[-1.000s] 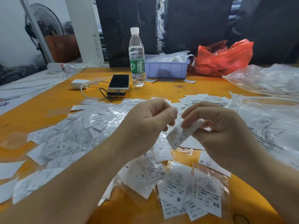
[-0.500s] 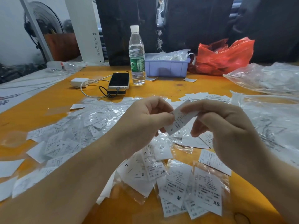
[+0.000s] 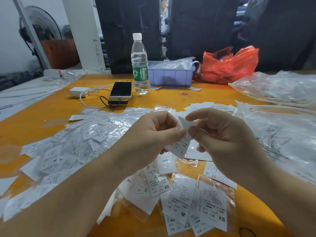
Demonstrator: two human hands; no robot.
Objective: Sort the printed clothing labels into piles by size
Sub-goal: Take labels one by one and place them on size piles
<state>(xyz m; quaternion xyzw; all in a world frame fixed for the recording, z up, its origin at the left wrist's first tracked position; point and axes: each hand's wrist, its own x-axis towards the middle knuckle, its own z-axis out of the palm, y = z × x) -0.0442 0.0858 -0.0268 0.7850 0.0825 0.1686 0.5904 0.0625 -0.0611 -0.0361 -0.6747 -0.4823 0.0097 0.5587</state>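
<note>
Pinching one white label between both sets of fingers, above the middle of the orange table. Left hand curled, thumb pressed on the label's left edge; right hand gripping its folded top between thumb and forefinger, other fingers loosely bent below. Hanging tilted between the two hands, printed side up, with an "L" near its lower end.

Lying directly beneath the hands: a spread of loose labels on the near side of the table, some in small clear sleeves, overlapping one another, showing M, XS, S, XL and L marks. Spreading to the left: a broad heap of bagged labels under shiny plastic, print mostly too blurred to read. Resting just right of the right hand: one label marked XL, partly under the wrist.

Lying further right: large clear plastic bags covering that side of the table. Standing upright at the far side: a water bottle with a white cap and green wrap, just beside a dark phone resting on a black power bank, with a white cable looping to a white charger. Sitting right of the bottle: a lilac plastic bin holding clear bags, then a crumpled red bag. Standing at far left, off the table: a fan.
</note>
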